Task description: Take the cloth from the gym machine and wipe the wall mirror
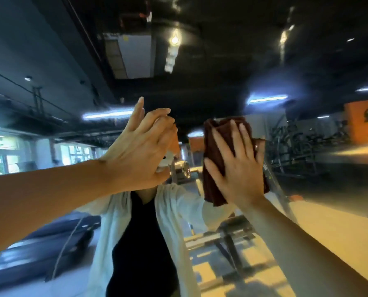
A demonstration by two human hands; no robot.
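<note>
Right hand (236,166) flat on cloth (217,151), left hand (140,146) raised, mirror (307,61) reflection blurred

Both of your arms are raised, hands up at head height.

Your right hand (235,161) is flat, fingers straight and spread, palm pressing forward on the cloth (215,146); its forearm climbs from the lower right corner. Your left hand (138,146) sits just beside it, wrist bent back, fingers extended and loosely fanned, one pointing upward; whether it touches anything cannot be told. Its bare forearm enters from the left edge.
</note>
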